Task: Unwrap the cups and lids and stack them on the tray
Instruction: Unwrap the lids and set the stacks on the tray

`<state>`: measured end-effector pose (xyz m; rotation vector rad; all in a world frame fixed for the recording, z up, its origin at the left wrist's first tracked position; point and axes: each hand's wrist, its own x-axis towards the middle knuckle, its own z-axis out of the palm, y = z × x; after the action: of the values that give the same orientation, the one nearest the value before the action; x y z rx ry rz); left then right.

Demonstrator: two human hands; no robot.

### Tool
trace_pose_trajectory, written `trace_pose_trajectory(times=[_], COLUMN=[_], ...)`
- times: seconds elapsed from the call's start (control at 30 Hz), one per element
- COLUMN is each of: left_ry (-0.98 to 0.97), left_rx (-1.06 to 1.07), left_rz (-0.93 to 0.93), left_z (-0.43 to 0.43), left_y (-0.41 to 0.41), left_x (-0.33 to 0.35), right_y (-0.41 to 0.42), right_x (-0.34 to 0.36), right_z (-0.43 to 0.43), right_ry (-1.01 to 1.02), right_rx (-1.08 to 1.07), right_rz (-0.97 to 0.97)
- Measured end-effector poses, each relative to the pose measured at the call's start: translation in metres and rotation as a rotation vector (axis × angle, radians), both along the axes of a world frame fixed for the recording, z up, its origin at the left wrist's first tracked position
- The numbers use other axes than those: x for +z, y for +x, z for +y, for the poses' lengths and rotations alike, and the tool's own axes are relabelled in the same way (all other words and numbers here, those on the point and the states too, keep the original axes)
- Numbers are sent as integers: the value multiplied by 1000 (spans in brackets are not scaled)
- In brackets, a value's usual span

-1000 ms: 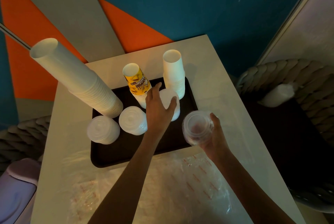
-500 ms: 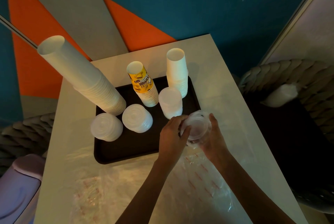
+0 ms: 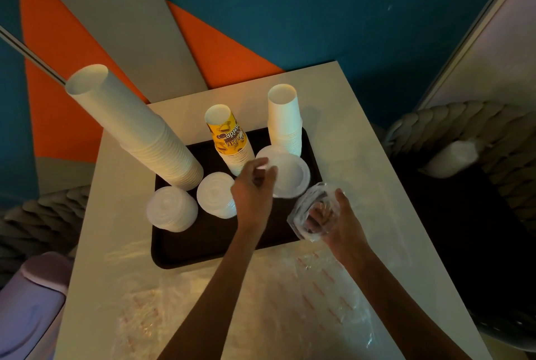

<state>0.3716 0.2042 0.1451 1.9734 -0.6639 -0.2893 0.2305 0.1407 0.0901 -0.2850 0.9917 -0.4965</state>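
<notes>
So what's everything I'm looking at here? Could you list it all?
tray: one, dark, on the white table.
white cup stacks: two; tall leaning one back left of tray, shorter one back right.
printed cup stack: one, yellow, back middle of tray.
lid stacks: three, white, on tray: front left, middle, right.
clear wrapper: one, see-through, held by tray's front right corner.
loose plastic wrap: some, clear with red print, table's near end.
woven chairs: two, grey, left and right of table.
wrapped sleeve: one, whitish, on right chair.
left hand: one, grip pinching the rightmost of the lid stacks.
right hand: one, grip round the clear wrapper.
</notes>
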Motion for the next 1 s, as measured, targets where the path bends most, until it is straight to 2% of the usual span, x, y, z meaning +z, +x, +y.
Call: trace_pose_trajectory(times=[0.23, 0.5, 0.63, 0.77, 1.0], left_ry=[80, 246, 216, 288, 335], left_rx=[150, 22, -70, -229, -254], left_rz=[-41, -217, -310, -287, -270], left_z=[-28, -38, -33, -27, -30], left_y=[39, 44, 37, 30, 31], left_x=[-1, -25, -27, -30, -33], right_y=[5, 2, 2, 4, 2], right_x=[5, 1, -1, -3, -8], right_z=[-3, -3, -4, -4, -4], right_ry=[0, 22, 24, 45, 47], right_rx=[14, -9, 5, 15, 21], right_rz=[14, 21, 24, 39, 57])
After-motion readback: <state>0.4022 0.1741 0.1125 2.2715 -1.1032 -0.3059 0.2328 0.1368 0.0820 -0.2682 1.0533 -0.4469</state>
